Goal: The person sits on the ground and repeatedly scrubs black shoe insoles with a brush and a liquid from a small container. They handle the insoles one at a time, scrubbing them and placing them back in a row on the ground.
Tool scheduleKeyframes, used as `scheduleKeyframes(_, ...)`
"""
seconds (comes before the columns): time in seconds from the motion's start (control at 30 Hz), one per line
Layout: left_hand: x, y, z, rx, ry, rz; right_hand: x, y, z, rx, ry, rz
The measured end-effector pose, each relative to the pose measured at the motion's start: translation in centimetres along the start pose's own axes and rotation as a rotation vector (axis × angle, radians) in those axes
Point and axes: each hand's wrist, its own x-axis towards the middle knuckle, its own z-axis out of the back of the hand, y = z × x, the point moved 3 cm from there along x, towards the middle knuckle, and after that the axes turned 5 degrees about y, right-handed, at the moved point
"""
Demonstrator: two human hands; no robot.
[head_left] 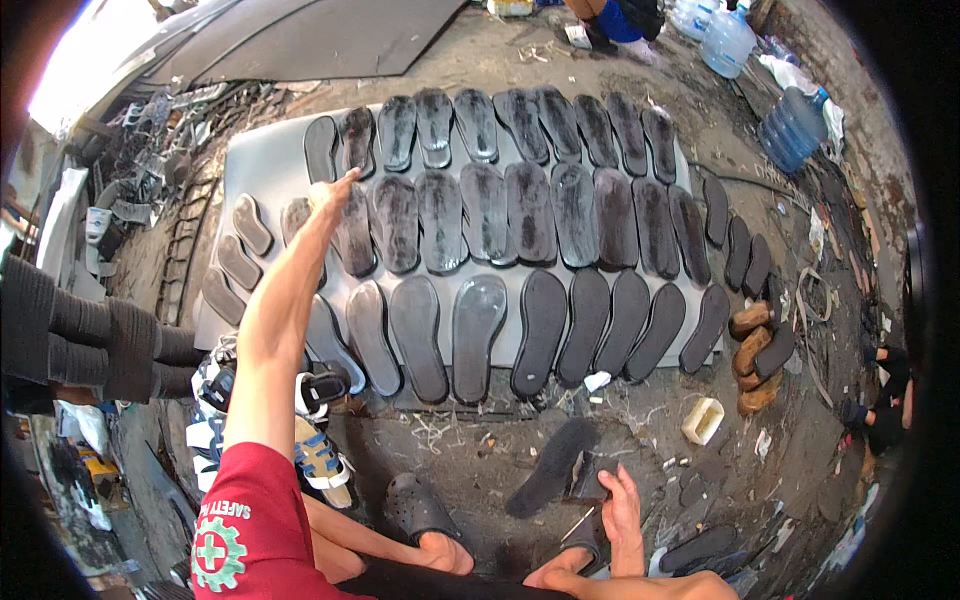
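Observation:
My left arm is stretched far forward over a grey sheet (440, 325) covered with rows of dark shoe soles. The fingers of my left hand (335, 190) are closed at the near end of a dark, blotchy sole (358, 135) in the back row, toward the left. My right hand (622, 510) is low at the front, palm turned inward and fingers loosely apart. Beside its fingertips is a dark flat piece (585, 478); I see no grip on it. Just left of that lies a black fuzzy sole (555, 465) on the ground.
Sandals (320, 455) are piled at my left, near stacked dark rolls (90, 335). My feet wear dark clogs (420, 505). Right of the sheet are brown wooden shoe forms (752, 355) and a cream container (703, 421). Blue water jugs (793, 130) stand at the far right.

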Motion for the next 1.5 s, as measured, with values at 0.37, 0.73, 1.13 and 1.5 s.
scheduleKeyframes(0.37, -53.9, 7.0, -12.6, -0.429, -0.131, -0.380, 3.9, -1.0, 1.7, -0.324, -0.040, 0.129)
scheduleKeyframes(0.73, -69.4, 19.5, -12.6, 0.297, 0.563, -0.619, 4.7, -0.7, -0.5, -1.086, -0.339, 0.696)
scheduleKeyframes(1.13, -70.4, 19.7, -12.7, 0.346, 0.597, -0.641, 7.1, 0.2, -5.3, -1.492, 0.241, 1.098)
scheduleKeyframes(1.5, -70.1, 20.1, -12.5, 0.314, 0.591, -0.611, 2.7, -1.7, -0.7, -1.720, 0.139, 1.026)
